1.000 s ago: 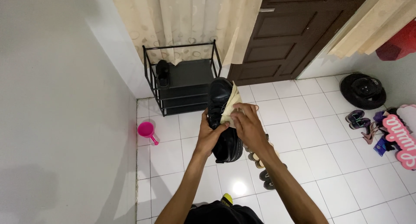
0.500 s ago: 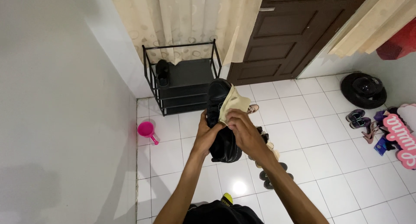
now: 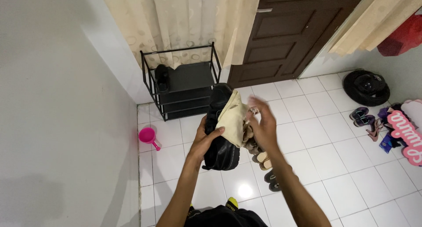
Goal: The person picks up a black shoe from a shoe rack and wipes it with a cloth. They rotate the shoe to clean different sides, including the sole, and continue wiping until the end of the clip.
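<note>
Head view: a black leather shoe is held up over the white tiled floor, gripped from below and the side by the left hand, whose fingers are closed around the shoe's middle and are also pinning a pale cream cloth against it. The cloth is draped over the shoe's upper right side. The right hand is shown open, fingers loosely spread, just beside the cloth and touching at most its edge; half a second earlier it was pressed onto the cloth, so the hand has been lifted off between strokes, and the wiping of the shoe is judged to be in progress rather than finished. Beyond the shoe, a black metal shoe rack is stood against the wall under cream patterned curtains, with one dark shoe on its top shelf. A dark brown wooden door is seen to the right of the rack. A pink plastic dipper is lain on the floor near the left wall. Several sandals are lined up on the tiles directly below the hands. A black helmet and a cluster of small shoes are placed well apart at the far right.
</note>
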